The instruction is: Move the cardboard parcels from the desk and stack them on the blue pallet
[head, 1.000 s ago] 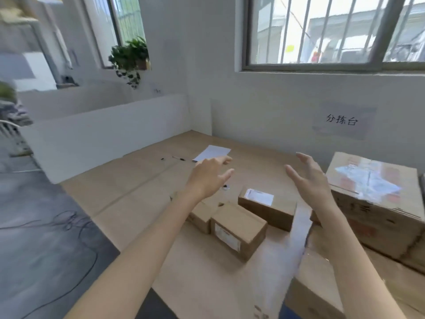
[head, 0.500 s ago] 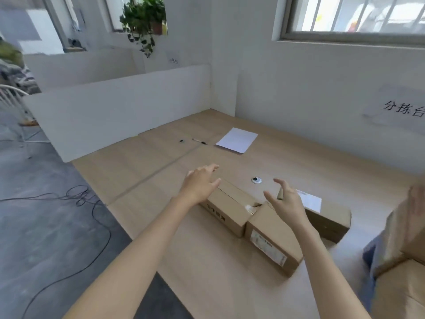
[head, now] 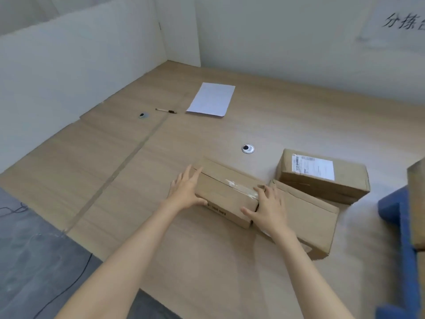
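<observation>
- Step in hand, I reckon: picking up the taped parcel, which sits flat on the desk and isn't lifted yet.
- Left hand is pressed flat against the taped parcel's left end with the fingers straight. Right hand is on its right end, fingers spread over the top edge and thumb across the front face. Neither hand is clenched; it's a two-palm squeeze, not a wrap-around hold.
- A second parcel butts right up against the taped parcel's right end, so the right hand is wedged in that seam. I'd tip the taped parcel toward the left a bit first so the fingers get properly under the corner.
- Squeeze evenly from both ends and lift straight up, otherwise a plain cardboard box will probably slide out of flat palms.
- The labelled parcel is just behind-right of the taped parcel, so don't clip it on the swing.
- The blue pallet is well off to the taped parcel's right, past both other boxes. Carry level and high enough to clear them.
- Paper and pen lie well behind the taped parcel, out of the way.
</observation>
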Demonstrator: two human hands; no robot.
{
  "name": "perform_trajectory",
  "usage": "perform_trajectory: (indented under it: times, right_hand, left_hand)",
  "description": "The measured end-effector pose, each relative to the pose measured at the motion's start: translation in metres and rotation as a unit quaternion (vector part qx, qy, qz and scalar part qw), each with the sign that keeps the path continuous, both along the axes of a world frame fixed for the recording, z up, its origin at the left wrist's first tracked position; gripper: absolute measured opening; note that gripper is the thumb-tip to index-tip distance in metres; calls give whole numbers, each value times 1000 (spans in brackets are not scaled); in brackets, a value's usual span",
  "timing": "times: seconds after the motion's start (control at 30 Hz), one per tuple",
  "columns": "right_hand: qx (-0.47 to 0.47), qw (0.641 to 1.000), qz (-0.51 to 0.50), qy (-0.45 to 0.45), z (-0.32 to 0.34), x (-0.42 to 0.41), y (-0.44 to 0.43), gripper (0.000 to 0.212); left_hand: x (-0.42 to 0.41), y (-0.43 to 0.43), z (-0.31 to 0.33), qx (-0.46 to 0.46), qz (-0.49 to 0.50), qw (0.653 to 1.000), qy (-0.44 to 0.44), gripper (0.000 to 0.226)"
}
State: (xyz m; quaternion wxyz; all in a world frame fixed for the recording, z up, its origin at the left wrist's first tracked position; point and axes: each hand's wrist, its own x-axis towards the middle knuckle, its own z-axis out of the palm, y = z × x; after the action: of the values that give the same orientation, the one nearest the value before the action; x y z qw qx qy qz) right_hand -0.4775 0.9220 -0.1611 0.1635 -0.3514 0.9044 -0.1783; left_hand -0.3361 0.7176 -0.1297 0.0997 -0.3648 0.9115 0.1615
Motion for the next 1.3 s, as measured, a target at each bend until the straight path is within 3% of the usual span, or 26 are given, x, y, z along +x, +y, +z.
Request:
perform_trajectory:
  times: [0.23,0.4,0.57,0.87,1.07,1.3]
  right_hand:
    - [61,997,12,54,-23,12,-2,92]
    - [79,993,16,92,-30,23,-10,100]
    - [104,988,-5,113,-43,35,-25,108]
    - [136,986,-11,96,-43,60,-65,97]
    - [74,994,-23,83,-10,45,-76,91]
    - [-43,990,-92,97,86,20,-70,95]
  left_hand:
    - [-18,-36,-44,9,-46,997,-66,133]
    - [-21,-55,-60,15,-70,996,-52,121]
    - [-6,-76,-70,87,-37,995,5,115]
    - [26,-100,-61,97,-15,995,-1,114]
    - [28,-116,-24,114,-18,992,51,115]
    - [3,-123,82,112,-61,981,143,109]
